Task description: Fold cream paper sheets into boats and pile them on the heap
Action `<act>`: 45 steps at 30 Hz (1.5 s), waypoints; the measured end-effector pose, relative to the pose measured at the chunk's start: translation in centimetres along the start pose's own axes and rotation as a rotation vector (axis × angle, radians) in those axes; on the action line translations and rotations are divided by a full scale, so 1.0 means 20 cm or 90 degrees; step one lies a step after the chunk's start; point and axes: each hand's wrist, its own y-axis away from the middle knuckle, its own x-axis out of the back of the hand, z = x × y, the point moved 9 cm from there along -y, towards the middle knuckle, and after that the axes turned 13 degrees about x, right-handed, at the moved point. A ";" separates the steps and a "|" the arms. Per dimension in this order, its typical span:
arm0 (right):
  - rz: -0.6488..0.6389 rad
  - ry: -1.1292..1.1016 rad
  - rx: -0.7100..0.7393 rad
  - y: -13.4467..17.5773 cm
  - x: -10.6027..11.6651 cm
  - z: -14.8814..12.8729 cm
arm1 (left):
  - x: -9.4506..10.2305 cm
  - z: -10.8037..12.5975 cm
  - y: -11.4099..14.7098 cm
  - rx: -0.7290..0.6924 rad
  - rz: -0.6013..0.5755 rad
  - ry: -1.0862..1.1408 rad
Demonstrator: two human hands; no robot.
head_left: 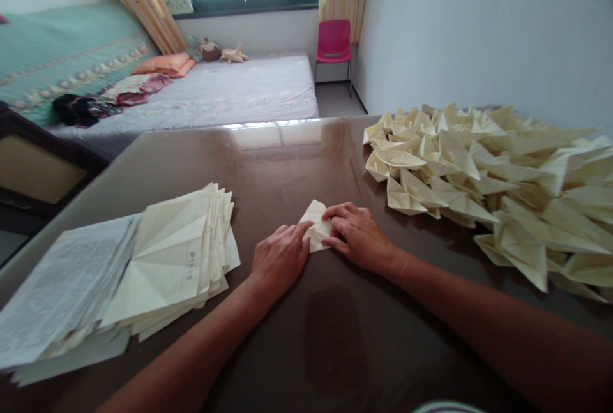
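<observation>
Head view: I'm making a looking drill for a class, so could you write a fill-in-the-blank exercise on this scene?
1. The left hand and right hand both touch a small piece of folded ____.
2. The pile of folded shapes is nearer the ____ hand.
3. The two stacks lie on the person's ____ side.
4. In colour, the tabletop is ____.

Missing words: paper; right; left; brown.
</observation>
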 end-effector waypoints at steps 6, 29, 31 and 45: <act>-0.006 0.011 -0.005 -0.01 -0.01 0.02 | 0.01 0.13 0.10 -0.194 0.049 -0.002; -0.127 0.364 0.127 0.17 -0.08 -0.31 | -0.07 0.12 0.12 -0.221 -0.071 -0.004; -0.129 0.327 0.106 0.12 -0.04 -0.27 | -0.07 0.10 0.10 -0.235 -0.073 0.009; -0.034 0.153 0.059 -0.01 0.03 0.02 | 0.05 0.09 0.09 -0.311 0.010 0.013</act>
